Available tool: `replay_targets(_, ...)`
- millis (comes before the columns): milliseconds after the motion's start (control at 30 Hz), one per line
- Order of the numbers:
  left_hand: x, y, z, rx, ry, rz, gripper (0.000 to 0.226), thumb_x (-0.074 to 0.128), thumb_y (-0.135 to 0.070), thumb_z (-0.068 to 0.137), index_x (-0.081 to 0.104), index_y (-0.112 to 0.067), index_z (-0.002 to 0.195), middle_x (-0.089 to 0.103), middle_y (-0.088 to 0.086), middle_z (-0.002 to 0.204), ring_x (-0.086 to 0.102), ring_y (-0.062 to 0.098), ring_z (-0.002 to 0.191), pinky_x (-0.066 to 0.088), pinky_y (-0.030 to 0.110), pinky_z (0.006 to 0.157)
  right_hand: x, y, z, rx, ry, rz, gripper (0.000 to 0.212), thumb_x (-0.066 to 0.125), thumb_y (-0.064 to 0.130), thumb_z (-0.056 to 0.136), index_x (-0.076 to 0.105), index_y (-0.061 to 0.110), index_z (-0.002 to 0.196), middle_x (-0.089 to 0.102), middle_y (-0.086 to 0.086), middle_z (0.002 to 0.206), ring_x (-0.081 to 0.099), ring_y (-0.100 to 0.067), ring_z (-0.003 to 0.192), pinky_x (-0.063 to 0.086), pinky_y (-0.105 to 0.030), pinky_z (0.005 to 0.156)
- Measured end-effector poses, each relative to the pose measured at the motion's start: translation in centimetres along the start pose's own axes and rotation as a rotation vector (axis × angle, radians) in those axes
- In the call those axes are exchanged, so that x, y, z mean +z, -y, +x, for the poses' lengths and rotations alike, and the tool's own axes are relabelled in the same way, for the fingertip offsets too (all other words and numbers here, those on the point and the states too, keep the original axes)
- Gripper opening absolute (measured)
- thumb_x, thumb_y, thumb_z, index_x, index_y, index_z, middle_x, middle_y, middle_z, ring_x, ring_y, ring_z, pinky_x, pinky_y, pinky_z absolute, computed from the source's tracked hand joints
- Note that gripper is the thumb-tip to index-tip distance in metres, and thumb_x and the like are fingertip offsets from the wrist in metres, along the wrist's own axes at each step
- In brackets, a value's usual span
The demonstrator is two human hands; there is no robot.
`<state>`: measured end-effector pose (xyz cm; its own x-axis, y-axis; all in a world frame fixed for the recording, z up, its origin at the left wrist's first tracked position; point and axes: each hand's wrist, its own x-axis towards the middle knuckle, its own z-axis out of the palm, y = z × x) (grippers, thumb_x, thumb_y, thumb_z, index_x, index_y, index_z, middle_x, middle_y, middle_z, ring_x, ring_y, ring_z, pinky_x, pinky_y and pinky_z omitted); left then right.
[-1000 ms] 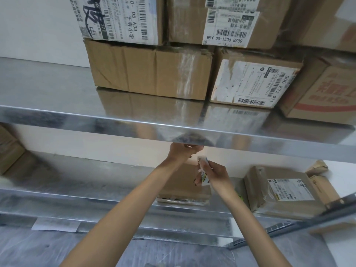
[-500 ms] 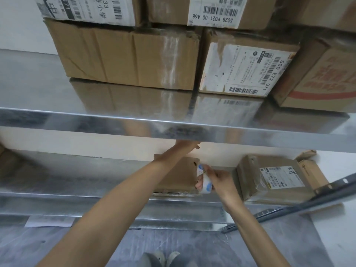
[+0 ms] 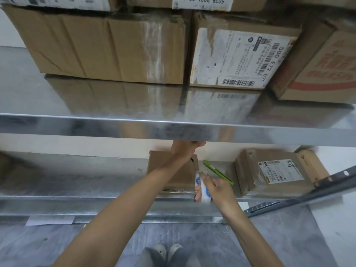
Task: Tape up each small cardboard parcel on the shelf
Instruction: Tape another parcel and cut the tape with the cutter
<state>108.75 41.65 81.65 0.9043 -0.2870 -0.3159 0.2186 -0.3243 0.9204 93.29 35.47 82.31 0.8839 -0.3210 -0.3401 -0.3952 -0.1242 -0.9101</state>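
A small brown cardboard parcel (image 3: pixel 158 166) lies on the lower metal shelf (image 3: pixel 77 182), partly behind my left forearm. My left hand (image 3: pixel 185 150) reaches over the parcel's far end; its fingertips are hidden behind the upper shelf's edge, so its hold cannot be read. My right hand (image 3: pixel 215 189) grips a roll of tape (image 3: pixel 202 189) with a white and blue core at the parcel's near right corner. A second parcel (image 3: pixel 269 172) with a white label lies to the right.
A green utility knife (image 3: pixel 217 172) lies on the shelf between the two parcels. The upper shelf (image 3: pixel 134 124) carries several large cardboard boxes (image 3: pixel 107 45). A dark metal rail (image 3: pixel 308 191) slants at the right. My shoes stand on the grey floor below.
My right hand has pulled the tape roll down and toward me along the parcel's right side. The view has tilted downward, and the green knife has come into sight.
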Motion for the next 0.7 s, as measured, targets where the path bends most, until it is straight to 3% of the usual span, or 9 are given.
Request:
replay_targets(100,-0.1,0.3,0.3,0.033,-0.017,0.033,0.020,0.083,-0.025,0.067,0.065,-0.031,0.060,0.069,-0.014,0.069,0.069,0.015,0.081,0.058,0.044,0.079,0.0,-0.1,-0.1,0.017,-0.018,-0.046,0.062,0.045,0.033,0.098,0.067,0.011,0.045,0.067,-0.007,0.053,0.067,-0.016,0.062,0.051,-0.033,0.083)
replay_targets(233,-0.6,0.3,1.1,0.006,-0.027,0.109,0.019,0.074,-0.027,0.067,0.059,-0.015,0.070,0.070,0.006,0.079,0.068,0.027,0.082,0.057,0.045,0.082,1.2,-0.3,-1.4,0.187,-0.089,0.010,0.066,0.045,0.042,0.096,0.061,0.013,0.038,0.055,-0.010,0.039,0.054,-0.015,0.035,0.046,-0.019,0.051)
replay_targets(300,-0.8,0.2,1.0,0.036,-0.011,0.165,0.023,0.074,-0.030,0.061,0.057,-0.017,0.068,0.064,-0.001,0.071,0.064,0.021,0.074,0.053,0.036,0.073,1.9,-0.6,-2.0,0.212,-0.155,0.039,0.066,0.045,0.040,0.096,0.059,0.011,0.038,0.054,-0.009,0.038,0.052,-0.012,0.032,0.042,-0.012,0.044)
replay_targets(433,-1.0,1.1,1.4,0.102,-0.042,0.159,0.024,0.081,-0.023,0.068,0.057,-0.026,0.069,0.060,-0.014,0.069,0.058,0.006,0.070,0.043,0.022,0.061,3.2,-1.3,-2.0,0.188,-0.145,0.037,0.063,0.040,0.037,0.099,0.063,0.006,0.050,0.052,-0.005,0.035,0.052,-0.013,0.034,0.043,-0.012,0.046)
replay_targets(567,-0.6,1.5,2.2,0.162,-0.021,0.134,0.027,0.081,-0.017,0.069,0.055,-0.025,0.069,0.059,-0.013,0.071,0.057,0.003,0.071,0.051,0.026,0.070,3.4,-1.8,-1.3,0.186,-0.146,0.055,0.061,0.041,0.033,0.100,0.063,0.004,0.052,0.053,-0.005,0.036,0.053,-0.016,0.034,0.045,-0.015,0.046)
replay_targets(700,0.3,3.0,2.1,0.176,-0.016,0.040,0.019,0.077,-0.003,0.073,0.068,-0.018,0.067,0.065,-0.017,0.069,0.060,-0.012,0.064,0.052,0.015,0.076,4.3,-2.9,-1.1,0.152,-0.178,-0.007,0.057,0.043,0.028,0.100,0.064,0.000,0.055,0.056,-0.007,0.038,0.054,-0.016,0.034,0.048,-0.020,0.048)
